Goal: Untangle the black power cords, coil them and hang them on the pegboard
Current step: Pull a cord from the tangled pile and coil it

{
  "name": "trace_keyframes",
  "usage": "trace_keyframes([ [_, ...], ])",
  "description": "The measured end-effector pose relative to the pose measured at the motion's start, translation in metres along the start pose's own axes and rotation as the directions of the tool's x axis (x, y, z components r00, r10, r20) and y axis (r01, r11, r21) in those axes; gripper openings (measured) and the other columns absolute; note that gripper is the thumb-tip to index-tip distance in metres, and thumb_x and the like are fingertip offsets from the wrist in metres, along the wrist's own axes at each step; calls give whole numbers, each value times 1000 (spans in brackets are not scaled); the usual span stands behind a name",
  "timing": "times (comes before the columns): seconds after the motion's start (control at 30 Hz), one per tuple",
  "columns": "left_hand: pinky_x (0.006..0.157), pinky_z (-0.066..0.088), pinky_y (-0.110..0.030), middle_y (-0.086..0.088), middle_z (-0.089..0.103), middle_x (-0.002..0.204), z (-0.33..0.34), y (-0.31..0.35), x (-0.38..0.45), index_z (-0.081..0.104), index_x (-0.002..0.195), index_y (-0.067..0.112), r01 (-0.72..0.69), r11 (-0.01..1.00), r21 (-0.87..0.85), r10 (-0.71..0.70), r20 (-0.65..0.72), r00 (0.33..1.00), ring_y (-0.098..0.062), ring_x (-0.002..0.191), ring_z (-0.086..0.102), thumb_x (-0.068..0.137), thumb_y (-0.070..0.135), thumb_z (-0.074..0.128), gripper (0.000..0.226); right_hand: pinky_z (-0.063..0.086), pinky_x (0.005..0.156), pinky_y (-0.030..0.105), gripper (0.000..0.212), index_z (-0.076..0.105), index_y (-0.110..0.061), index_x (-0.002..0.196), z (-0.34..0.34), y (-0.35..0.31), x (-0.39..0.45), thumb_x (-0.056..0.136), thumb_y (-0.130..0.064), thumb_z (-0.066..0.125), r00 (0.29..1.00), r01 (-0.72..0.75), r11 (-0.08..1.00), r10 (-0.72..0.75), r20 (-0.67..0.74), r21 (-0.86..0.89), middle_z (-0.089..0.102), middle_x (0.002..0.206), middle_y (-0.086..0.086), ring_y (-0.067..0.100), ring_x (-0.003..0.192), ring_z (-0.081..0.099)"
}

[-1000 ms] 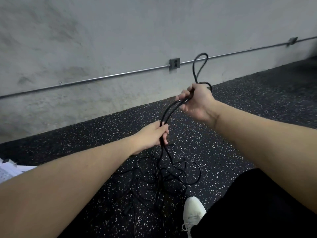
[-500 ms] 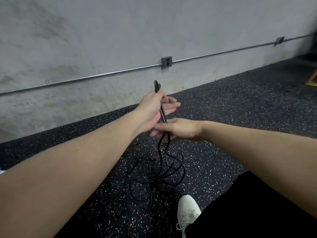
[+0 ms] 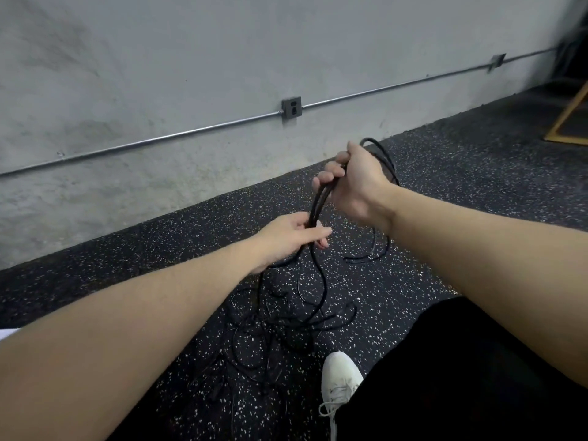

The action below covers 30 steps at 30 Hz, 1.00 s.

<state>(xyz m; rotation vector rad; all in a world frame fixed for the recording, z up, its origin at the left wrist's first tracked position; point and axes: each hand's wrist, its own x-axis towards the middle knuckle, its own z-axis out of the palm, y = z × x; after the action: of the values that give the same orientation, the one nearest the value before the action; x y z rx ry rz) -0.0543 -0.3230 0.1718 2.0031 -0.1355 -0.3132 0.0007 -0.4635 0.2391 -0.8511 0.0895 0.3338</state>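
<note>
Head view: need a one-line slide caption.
Right hand and left hand grip black power cords above a tangle on the speckled floor.

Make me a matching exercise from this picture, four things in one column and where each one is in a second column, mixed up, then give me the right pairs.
Things
1. right hand
2. left hand
3. outlet box
4. white shoe

Places
A. on the speckled floor, beside the cord tangle
B. on the wall, along the metal conduit
C. grips the cord bundle at its upper end
D. holds the cord bundle lower down, above the tangle

Pairs: 1-C, 2-D, 3-B, 4-A
</note>
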Motion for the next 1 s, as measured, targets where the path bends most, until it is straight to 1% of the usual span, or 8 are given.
trace_keyframes([
  [0.1, 86, 46, -21, 10, 79, 103, 11, -8, 2, 61, 110, 22, 48, 988, 147, -65, 111, 992, -10, 94, 72, 106, 36, 53, 16, 47, 50, 28, 39, 36, -20, 79, -14, -12, 2, 111, -40, 26, 997, 51, 996, -47, -57, 70, 27, 52, -5, 14, 40, 32],
  [0.17, 68, 43, -19, 13, 78, 100, 16, -11, 2, 61, 113, 22, 49, 948, 315, -98, 142, 985, -7, 65, 61, 108, 41, 45, 26, 51, 52, 31, 38, 37, -19, 81, -23, -21, 3, 111, -40, 26, 989, 106, 992, -98, -107, 71, 29, 51, -4, 14, 42, 34],
  [0.27, 57, 41, -12, 5, 77, 94, 19, -7, 5, 60, 112, 19, 54, 918, 393, -78, 46, 996, 6, 54, 60, 111, 38, 37, 30, 61, 73, 45, 41, 42, -14, 89, -39, -31, 3, 111, -44, 25, 973, 137, 991, -135, -186, -7, 53, 58, 4, 21, 59, 55],
  [0.33, 68, 48, -18, 0, 73, 83, 19, -2, 10, 53, 108, 21, 54, 949, 311, -49, -25, 998, -5, 69, 72, 112, 35, 35, 23, 55, 88, 52, 59, 54, -8, 113, -54, -34, 1, 107, -57, 21, 982, 58, 975, -94, -165, -214, 74, 99, 15, 30, 101, 67],
  [0.47, 51, 44, -24, 3, 55, 76, 19, 17, 22, 53, 106, 21, 13, 943, 332, 24, -108, 994, -10, 55, 51, 111, 34, 39, 20, 36, 115, 56, 93, 32, -10, 156, -70, -25, -7, 93, -79, 26, 982, -160, 722, 186, -33, -673, 45, 153, 10, 31, 143, 42],
  [0.6, 54, 40, -29, 4, 59, 80, 29, 32, 33, 54, 119, 22, -29, 923, 384, 65, -81, 995, -12, 59, 50, 109, 30, 44, 16, 44, 109, 58, 67, 55, -11, 139, -67, -7, -9, 96, -63, 51, 958, -176, 574, 286, -5, -800, 63, 135, 9, 27, 125, 59],
  [0.73, 55, 45, -27, 3, 64, 81, 29, 41, 37, 51, 128, 29, -66, 934, 351, 91, -56, 994, -14, 61, 55, 108, 24, 47, 21, 47, 102, 51, 25, 67, -14, 97, -61, -5, -8, 106, -30, 50, 995, -100, 676, 91, -51, -730, 76, 99, 4, 19, 92, 69],
  [1.0, 86, 44, -30, 12, 78, 94, 19, -8, 36, 72, 99, 21, -17, 879, 477, -75, 175, 982, -15, 101, 70, 101, 32, 61, 16, 59, 89, 51, 22, 48, -1, 115, -58, -33, -3, 110, -12, 30, 971, 104, 945, -164, -174, -311, 75, 73, 13, 33, 85, 76],
])
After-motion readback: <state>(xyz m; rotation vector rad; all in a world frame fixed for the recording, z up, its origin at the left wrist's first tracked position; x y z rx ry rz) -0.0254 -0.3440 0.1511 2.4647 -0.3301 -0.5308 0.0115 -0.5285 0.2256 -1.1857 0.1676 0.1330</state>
